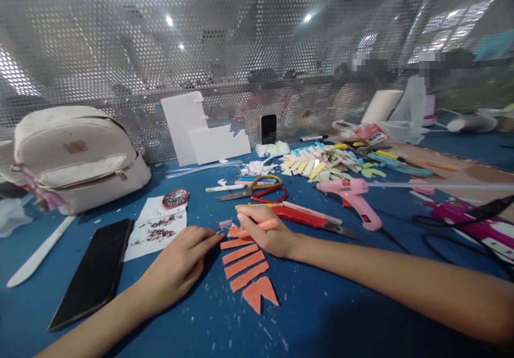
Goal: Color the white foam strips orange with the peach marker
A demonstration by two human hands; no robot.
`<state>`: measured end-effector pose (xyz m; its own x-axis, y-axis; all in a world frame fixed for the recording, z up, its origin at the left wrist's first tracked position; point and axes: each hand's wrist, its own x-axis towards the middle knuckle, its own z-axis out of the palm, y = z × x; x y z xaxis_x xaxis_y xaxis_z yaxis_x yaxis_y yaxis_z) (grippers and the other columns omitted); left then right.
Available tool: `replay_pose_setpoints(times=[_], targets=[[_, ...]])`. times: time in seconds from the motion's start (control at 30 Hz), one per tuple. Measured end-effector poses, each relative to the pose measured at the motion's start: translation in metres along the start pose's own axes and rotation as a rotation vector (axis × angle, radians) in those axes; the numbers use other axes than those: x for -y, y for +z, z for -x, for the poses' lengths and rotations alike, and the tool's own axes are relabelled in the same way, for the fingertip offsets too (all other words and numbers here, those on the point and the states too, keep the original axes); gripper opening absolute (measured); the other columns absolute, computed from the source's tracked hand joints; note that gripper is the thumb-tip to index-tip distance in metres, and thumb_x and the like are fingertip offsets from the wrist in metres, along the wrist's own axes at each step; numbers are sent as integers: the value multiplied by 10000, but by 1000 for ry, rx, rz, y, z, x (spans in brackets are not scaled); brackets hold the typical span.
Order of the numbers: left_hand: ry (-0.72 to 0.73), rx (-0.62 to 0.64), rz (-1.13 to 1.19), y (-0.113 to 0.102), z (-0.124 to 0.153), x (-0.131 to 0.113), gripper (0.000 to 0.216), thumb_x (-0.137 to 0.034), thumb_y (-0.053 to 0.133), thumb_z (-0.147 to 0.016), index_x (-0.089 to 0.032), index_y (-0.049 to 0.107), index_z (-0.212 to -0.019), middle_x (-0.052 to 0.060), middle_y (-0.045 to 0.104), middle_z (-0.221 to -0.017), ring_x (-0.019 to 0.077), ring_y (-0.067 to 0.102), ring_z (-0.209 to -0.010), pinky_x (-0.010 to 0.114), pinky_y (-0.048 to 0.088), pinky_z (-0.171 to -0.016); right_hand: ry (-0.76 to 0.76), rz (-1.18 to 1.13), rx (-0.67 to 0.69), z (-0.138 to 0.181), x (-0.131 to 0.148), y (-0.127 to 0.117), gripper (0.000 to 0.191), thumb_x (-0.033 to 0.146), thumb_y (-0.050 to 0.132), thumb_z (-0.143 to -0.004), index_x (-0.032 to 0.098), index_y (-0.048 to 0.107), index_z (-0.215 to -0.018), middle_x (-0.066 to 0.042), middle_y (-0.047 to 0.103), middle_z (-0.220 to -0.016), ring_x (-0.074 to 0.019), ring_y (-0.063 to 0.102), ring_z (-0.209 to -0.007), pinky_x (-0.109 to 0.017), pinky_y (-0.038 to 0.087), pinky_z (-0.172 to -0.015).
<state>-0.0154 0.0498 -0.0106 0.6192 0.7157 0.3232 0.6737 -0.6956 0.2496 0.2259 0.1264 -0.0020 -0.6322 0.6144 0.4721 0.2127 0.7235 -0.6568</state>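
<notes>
My right hand (pixel 267 232) is closed around an orange pen-like tool (pixel 257 227), its tip down at the top of a row of orange foam strips (pixel 243 264) on the blue table (pixel 321 315). My left hand (pixel 182 259) rests beside them, fingers pressed together, with the fingertips pinching or holding down the top strip's left end. A notched orange foam piece (pixel 260 292) lies at the bottom of the row.
A black phone (pixel 94 269) and a paper with beads (pixel 157 229) lie left. Scissors (pixel 257 189), a red cutter (pixel 311 220), a pink glue gun (pixel 353 197) and pastel foam pieces (pixel 317 164) sit behind. A white backpack (pixel 76 157) stands far left by a mesh wall.
</notes>
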Motion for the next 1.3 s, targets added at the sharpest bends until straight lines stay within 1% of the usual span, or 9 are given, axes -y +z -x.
replay_pose_setpoints(times=[0.13,0.27,0.37,0.5,0.7,0.87,1.0,1.3], targets=[[7,-5,-1,0,1,0,578,-58,340,-953,-280,389,-1484,98,587,-1273,214,573,-1108,385,522,-930,-6,0,-7,0,2,0,349,283,356,-1009,211,271,-678,46,332,-610,-117,342,-535,-285,242,-551],[7,4,1,0,2,0,563,-56,338,-952,-269,404,-1469,96,583,-1271,210,573,-1101,376,522,-924,-13,-12,13,0,2,-1,366,307,354,-1009,208,273,-666,42,344,-618,-116,357,-544,-280,269,-558],[4,9,2,1,2,0,547,-62,336,-958,-267,413,-1458,94,577,-1277,211,567,-1115,377,517,-932,18,-8,-3,1,0,-1,358,313,335,-1021,210,290,-681,42,359,-623,-116,376,-547,-275,270,-555],[-2,13,-1,2,1,1,533,-67,330,-965,-267,418,-1451,96,573,-1284,218,562,-1122,390,510,-938,60,14,-21,0,-2,0,343,300,339,-1027,210,304,-698,46,370,-614,-115,380,-539,-275,242,-541],[-3,30,2,2,1,2,503,-72,314,-979,-247,417,-1439,101,553,-1299,214,542,-1125,385,498,-933,34,13,22,-1,1,0,359,294,359,-1010,209,267,-673,47,337,-603,-114,354,-529,-276,236,-540],[-6,41,5,2,1,2,490,-73,295,-989,-245,406,-1434,96,537,-1305,212,523,-1133,392,483,-950,37,16,6,-1,1,0,331,288,341,-1013,212,297,-694,44,360,-609,-119,373,-535,-275,239,-542],[-6,43,4,2,0,1,501,-63,297,-982,-243,401,-1438,97,541,-1297,214,522,-1135,390,484,-949,15,17,32,-1,0,0,353,289,364,-1007,210,270,-676,44,345,-607,-118,359,-533,-277,241,-551],[0,33,6,1,1,1,498,-74,310,-979,-245,422,-1433,99,560,-1286,213,547,-1122,389,497,-940,37,6,17,-1,1,0,346,290,357,-1008,212,276,-680,45,346,-606,-120,360,-535,-275,240,-549]])
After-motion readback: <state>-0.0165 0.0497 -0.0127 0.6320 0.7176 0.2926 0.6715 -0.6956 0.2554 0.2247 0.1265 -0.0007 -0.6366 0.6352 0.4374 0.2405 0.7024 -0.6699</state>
